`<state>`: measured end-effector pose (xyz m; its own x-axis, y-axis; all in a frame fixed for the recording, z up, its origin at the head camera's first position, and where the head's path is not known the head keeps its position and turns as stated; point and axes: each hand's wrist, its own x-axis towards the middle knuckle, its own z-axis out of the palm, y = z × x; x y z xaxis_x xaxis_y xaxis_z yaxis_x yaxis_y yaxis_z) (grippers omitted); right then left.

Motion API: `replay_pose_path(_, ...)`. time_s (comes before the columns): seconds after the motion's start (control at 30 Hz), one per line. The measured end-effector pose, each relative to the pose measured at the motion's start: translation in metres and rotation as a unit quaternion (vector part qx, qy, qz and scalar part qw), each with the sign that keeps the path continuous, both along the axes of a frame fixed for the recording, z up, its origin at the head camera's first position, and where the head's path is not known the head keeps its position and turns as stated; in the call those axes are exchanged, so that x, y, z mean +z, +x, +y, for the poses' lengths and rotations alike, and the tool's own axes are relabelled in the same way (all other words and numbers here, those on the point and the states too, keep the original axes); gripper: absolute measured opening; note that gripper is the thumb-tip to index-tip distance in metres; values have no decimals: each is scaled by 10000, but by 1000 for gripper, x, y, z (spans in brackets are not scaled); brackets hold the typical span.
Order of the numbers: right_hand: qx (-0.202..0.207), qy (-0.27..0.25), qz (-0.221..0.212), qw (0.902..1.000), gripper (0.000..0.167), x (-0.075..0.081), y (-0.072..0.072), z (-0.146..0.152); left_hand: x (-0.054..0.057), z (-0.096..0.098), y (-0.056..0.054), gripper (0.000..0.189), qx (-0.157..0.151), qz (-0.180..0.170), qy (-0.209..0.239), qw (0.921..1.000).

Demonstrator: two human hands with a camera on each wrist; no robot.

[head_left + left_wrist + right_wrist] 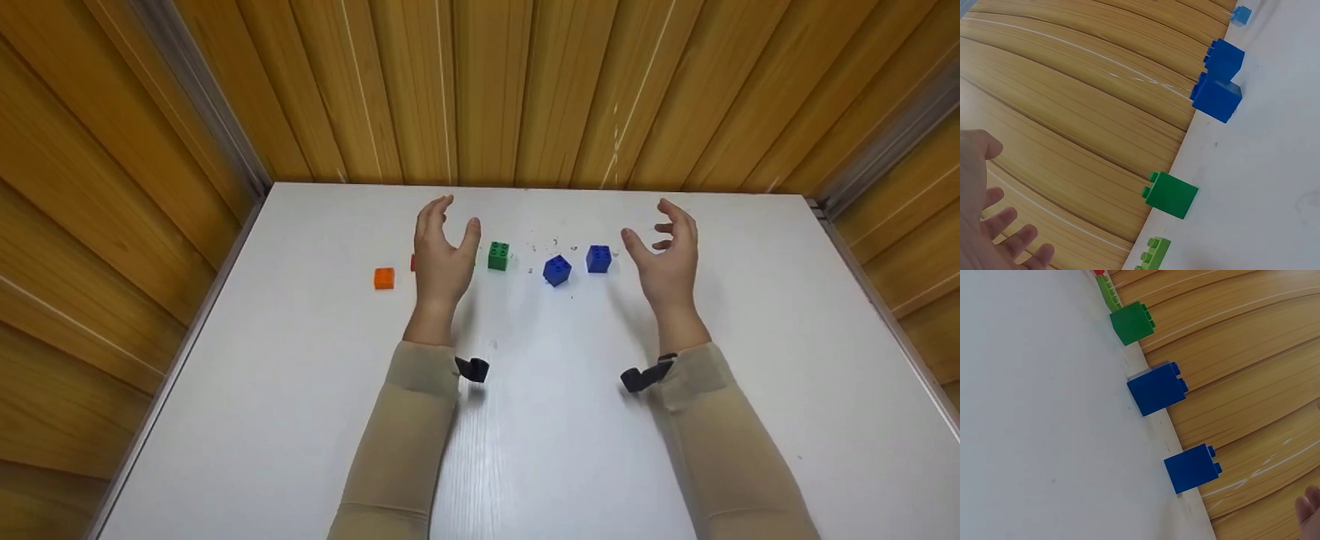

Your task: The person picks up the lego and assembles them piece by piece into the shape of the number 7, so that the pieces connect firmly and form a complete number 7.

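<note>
My left hand (444, 262) is raised over the white table with fingers loosely bent and thumb apart, holding nothing. Behind it a red block (413, 262) is mostly hidden, and an orange block (384, 278) lies just to its left. To its right stands a green toy building block (498, 256); a light green block (1154, 254) shows in the left wrist view. My right hand (666, 266), also holding nothing, hovers right of two blue blocks, one turned at an angle (557, 270) and one straighter (598, 259). A small light blue block (1240, 16) appears in the left wrist view.
The white table (555, 450) ends at a wood-patterned wall (491, 90) behind the blocks, with similar panels at both sides. Small dark specks mark the tabletop near the blocks. A black strap piece (474, 369) sticks out from each sleeve cuff.
</note>
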<state>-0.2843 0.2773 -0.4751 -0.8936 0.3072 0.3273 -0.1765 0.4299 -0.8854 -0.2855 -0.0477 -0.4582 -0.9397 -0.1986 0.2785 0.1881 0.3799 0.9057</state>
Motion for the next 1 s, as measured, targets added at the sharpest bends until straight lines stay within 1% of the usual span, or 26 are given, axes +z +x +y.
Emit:
replay_pose_path(0.1, 117, -66, -5, 9999, 75, -4, -6, -4, -3, -1, -6, 57, 4, -75, -54, 10000)
replay_pose_path(0.23, 315, -203, -4, 9993, 73, -10, -12, -7, -7, -1, -12, 56, -21, -268, 21, 9996)
replay_pose_path(0.3, 342, -235, -183, 9990, 74, -13, -13, -9, -11, 1, -14, 57, -49, -438, 86, 9990)
replay_pose_path(0.47, 442, -340, -639, 9964, 78, -24, -11, -8, -26, 10, -14, 61, -184, -934, 144, 9954)
replay_pose_path(0.6, 596, -495, -871, 9932, 80, -33, -11, -9, -36, 13, -13, 63, -280, -1119, 126, 9932)
replay_pose_path(0.7, 727, -599, -1004, 9905, 80, -36, -12, -11, -38, 15, -13, 63, -376, -1149, 70, 9926)
replay_pose_path(0.87, 911, -572, -1200, 9869, 79, -38, -15, -12, -40, 23, -13, 64, -676, -1188, -59, 9906)
replay_pose_path(1.0, 1120, -366, -1582, 9803, 82, -42, -13, -12, -43, 27, -11, 67, -727, -1424, -166, 9870)
